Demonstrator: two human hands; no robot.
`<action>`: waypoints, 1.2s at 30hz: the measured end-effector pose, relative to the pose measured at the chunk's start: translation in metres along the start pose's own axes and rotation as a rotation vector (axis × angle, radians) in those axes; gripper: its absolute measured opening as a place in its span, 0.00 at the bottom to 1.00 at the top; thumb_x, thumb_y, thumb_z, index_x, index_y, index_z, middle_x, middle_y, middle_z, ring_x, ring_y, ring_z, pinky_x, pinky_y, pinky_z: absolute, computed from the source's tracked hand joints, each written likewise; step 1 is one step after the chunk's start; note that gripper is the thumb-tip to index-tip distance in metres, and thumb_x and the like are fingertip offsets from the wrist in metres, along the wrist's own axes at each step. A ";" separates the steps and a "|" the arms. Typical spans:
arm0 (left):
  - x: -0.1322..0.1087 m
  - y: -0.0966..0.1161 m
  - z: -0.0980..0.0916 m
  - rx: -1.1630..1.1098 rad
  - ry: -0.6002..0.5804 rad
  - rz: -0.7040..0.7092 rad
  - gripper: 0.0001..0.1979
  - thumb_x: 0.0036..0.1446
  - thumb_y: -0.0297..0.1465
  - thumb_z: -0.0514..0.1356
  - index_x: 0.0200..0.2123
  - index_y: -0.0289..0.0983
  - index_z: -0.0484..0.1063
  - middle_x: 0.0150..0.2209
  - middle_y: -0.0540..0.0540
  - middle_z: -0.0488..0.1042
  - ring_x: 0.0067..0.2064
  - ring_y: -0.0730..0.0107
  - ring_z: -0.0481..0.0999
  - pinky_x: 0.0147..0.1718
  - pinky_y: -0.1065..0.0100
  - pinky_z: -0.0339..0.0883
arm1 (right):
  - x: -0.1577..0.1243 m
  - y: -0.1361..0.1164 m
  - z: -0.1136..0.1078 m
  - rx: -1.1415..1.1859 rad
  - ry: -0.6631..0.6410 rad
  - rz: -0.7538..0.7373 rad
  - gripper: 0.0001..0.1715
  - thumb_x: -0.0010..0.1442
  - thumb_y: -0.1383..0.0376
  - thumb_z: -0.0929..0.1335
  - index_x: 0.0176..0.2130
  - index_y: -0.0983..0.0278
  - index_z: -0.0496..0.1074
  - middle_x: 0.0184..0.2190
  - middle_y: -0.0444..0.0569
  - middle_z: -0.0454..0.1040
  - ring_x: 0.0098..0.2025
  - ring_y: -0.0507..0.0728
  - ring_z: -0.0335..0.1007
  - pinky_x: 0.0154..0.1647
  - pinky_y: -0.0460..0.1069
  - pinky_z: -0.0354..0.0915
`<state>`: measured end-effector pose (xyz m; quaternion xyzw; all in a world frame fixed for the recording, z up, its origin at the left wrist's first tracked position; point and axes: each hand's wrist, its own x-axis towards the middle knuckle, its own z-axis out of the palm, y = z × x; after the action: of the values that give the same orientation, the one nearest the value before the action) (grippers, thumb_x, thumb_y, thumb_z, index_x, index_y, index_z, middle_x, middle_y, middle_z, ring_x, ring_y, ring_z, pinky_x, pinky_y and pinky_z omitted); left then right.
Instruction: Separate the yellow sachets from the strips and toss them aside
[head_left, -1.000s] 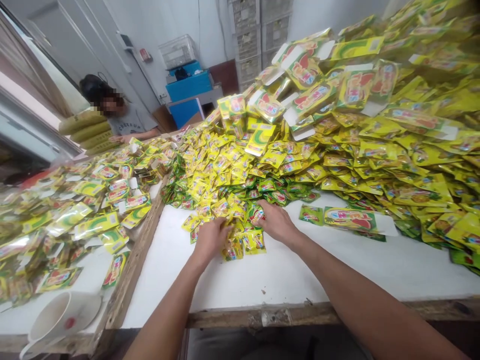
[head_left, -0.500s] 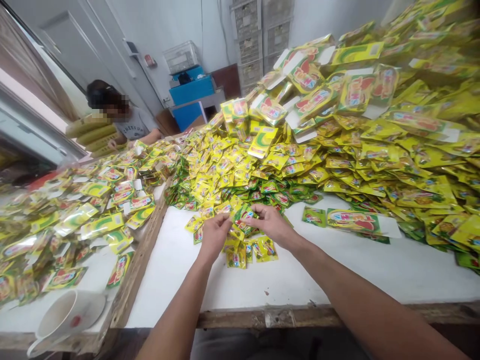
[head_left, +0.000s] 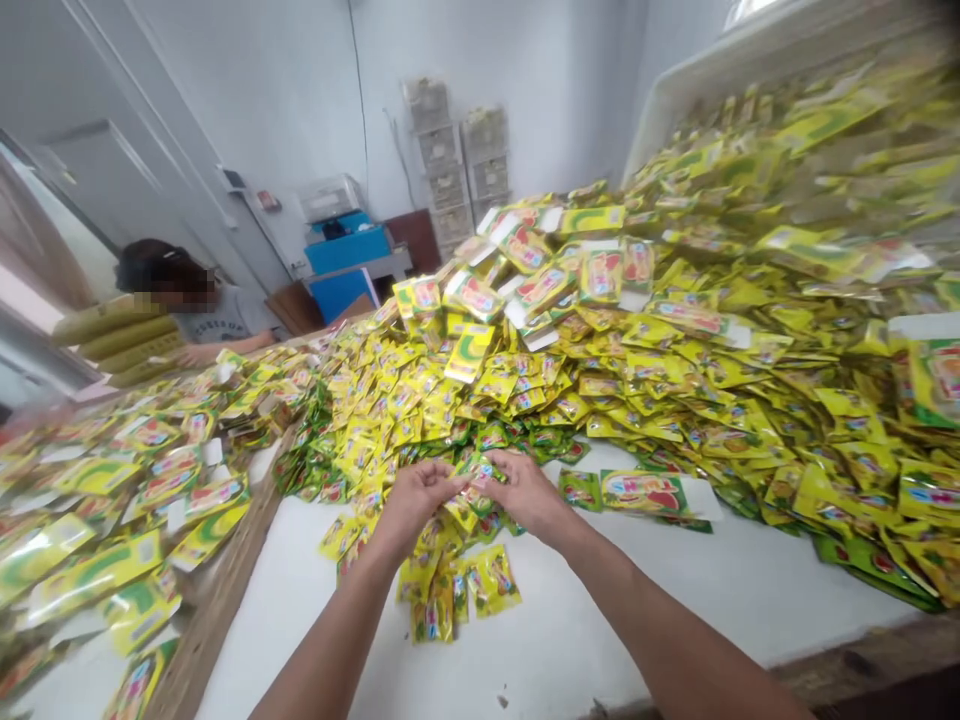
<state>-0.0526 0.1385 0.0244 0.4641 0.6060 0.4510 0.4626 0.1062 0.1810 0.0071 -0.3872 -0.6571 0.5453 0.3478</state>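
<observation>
My left hand (head_left: 417,500) and my right hand (head_left: 523,488) meet above the white table top (head_left: 525,640). Between their fingertips is a small green-and-yellow sachet (head_left: 475,468), pinched from both sides. Fingers partly cover it, so whether it is one sachet or more I cannot tell. Just below the hands lie several loose yellow sachets (head_left: 492,580). Behind them rises a large heap of yellow and green sachets (head_left: 390,390). Right of my right hand a long printed carton (head_left: 643,492) lies flat beside a green sachet (head_left: 579,489).
Flattened-looking and boxy cartons (head_left: 525,250) rest on top of the heap. A wooden strip (head_left: 225,600) divides off the left side, where many cartons (head_left: 97,480) are strewn. Another person (head_left: 214,320) sits at the far left. Stacked crates (head_left: 442,160) stand by the wall.
The camera has tilted up and turned right, so the scene sits lower and further left. Both hands remain together at the sachet; the fingers have shifted slightly on it.
</observation>
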 end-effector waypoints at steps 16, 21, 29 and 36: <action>0.099 0.063 0.051 1.099 0.168 0.715 0.25 0.45 0.23 0.57 0.50 0.38 0.70 0.56 0.40 0.67 0.56 0.51 0.62 0.53 0.52 0.58 | 0.007 -0.011 -0.045 -0.022 0.830 -0.065 0.20 0.53 0.55 0.64 0.43 0.63 0.68 0.43 0.56 0.74 0.45 0.63 0.68 0.48 0.55 0.62; 0.125 0.089 0.048 1.068 0.365 0.533 0.30 0.47 0.30 0.62 0.55 0.30 0.64 0.54 0.29 0.67 0.57 0.42 0.62 0.52 0.50 0.57 | 0.007 -0.008 -0.041 -0.092 0.725 0.021 0.24 0.53 0.53 0.63 0.45 0.66 0.69 0.43 0.59 0.74 0.44 0.64 0.69 0.46 0.55 0.63; 0.089 0.081 0.016 0.266 0.277 0.324 0.31 0.36 0.29 0.66 0.48 0.38 0.66 0.33 0.46 0.74 0.34 0.61 0.75 0.34 0.64 0.67 | 0.007 -0.006 -0.035 -0.074 0.549 -0.019 0.23 0.53 0.52 0.64 0.43 0.64 0.70 0.41 0.54 0.75 0.42 0.61 0.69 0.43 0.53 0.64; 0.000 0.002 -0.009 -0.330 0.422 0.109 0.37 0.36 0.35 0.69 0.52 0.41 0.63 0.33 0.51 0.74 0.31 0.73 0.75 0.30 0.72 0.67 | 0.003 -0.001 -0.005 -0.117 0.320 0.017 0.19 0.52 0.59 0.66 0.43 0.64 0.71 0.42 0.53 0.75 0.47 0.62 0.69 0.48 0.55 0.63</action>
<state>-0.0614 0.1381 0.0277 0.3100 0.5814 0.6546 0.3706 0.1093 0.1857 0.0093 -0.4941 -0.6208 0.4405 0.4200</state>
